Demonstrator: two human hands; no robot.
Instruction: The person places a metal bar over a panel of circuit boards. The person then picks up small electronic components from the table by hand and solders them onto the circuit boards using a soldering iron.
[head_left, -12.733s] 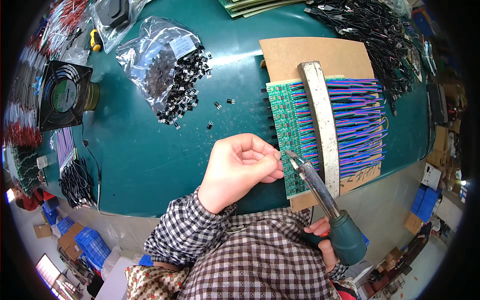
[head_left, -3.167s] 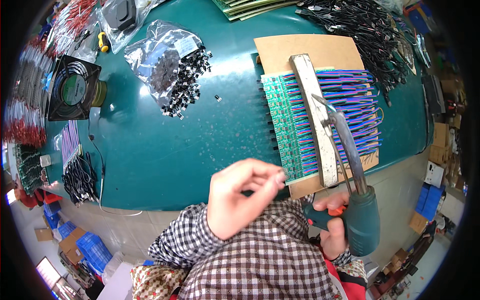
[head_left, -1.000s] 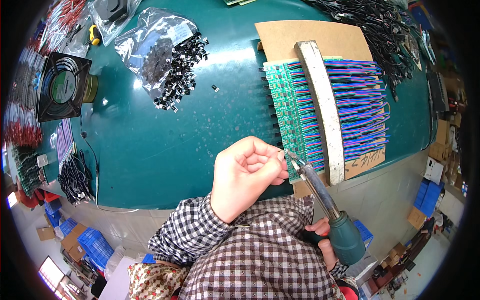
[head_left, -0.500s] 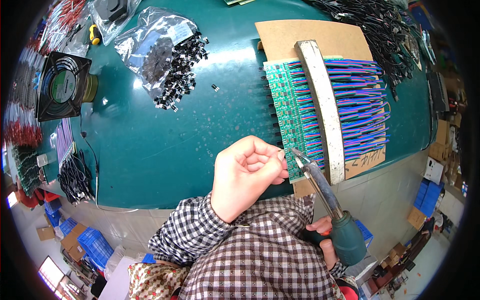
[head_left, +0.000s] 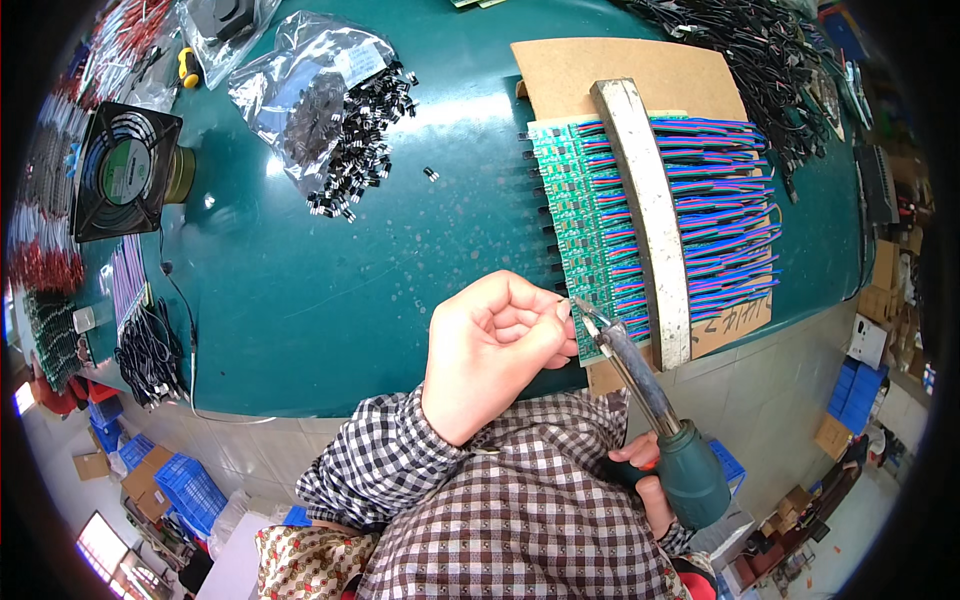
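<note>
My right hand (head_left: 643,466) is wrapped round the grip of a soldering gun (head_left: 692,480) with a dark green body. Its metal tip reaches the left edge of a row of green circuit boards (head_left: 572,215), close to my left fingertips. My left hand (head_left: 497,345) is closed, thumb and forefinger pinched at that edge; whatever sits between them is hidden. Small black connectors stick out along the boards' left side farther up. Red, blue and black wires (head_left: 715,205) run right from the boards under a metal bar (head_left: 645,220) lying across them.
Brown cardboard (head_left: 640,75) lies beneath the boards on the green table (head_left: 300,330). A plastic bag (head_left: 300,90) spills black connectors (head_left: 360,140) at the upper left. Left of it stands a fan (head_left: 128,172); bundled black cables (head_left: 745,60) are heaped at the far right.
The soldering gun's tip has shifted slightly left and up, nearer my left fingertips. My left hand has stayed in place.
</note>
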